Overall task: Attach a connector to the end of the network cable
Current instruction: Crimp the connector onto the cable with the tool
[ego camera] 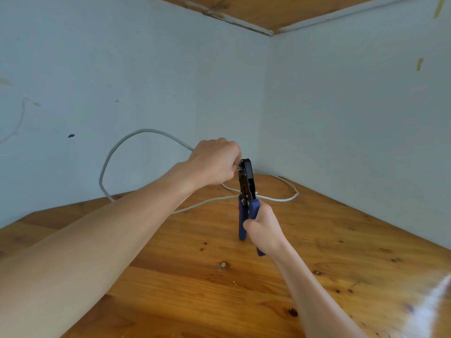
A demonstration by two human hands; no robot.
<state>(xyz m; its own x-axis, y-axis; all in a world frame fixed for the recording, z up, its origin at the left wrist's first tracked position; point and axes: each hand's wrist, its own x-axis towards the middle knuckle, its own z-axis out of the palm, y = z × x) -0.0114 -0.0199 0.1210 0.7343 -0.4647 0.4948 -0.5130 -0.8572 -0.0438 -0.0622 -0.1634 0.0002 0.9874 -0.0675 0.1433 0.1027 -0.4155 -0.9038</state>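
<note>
A grey network cable (127,140) loops up against the wall and lies in curves on the wooden table (341,240). My left hand (214,162) grips the cable's end and holds it at the side of the crimping tool's black head (246,176). The end itself and any connector are mostly hidden by my fingers; a few thin wires show at the tool. My right hand (263,228) grips the tool's blue handles (242,223), and the tool stands upright over the table.
Pale blue walls meet in a corner close behind the table. More of the cable (280,198) lies on the table behind the tool. A shiny wrapper edge (429,308) shows at the lower right.
</note>
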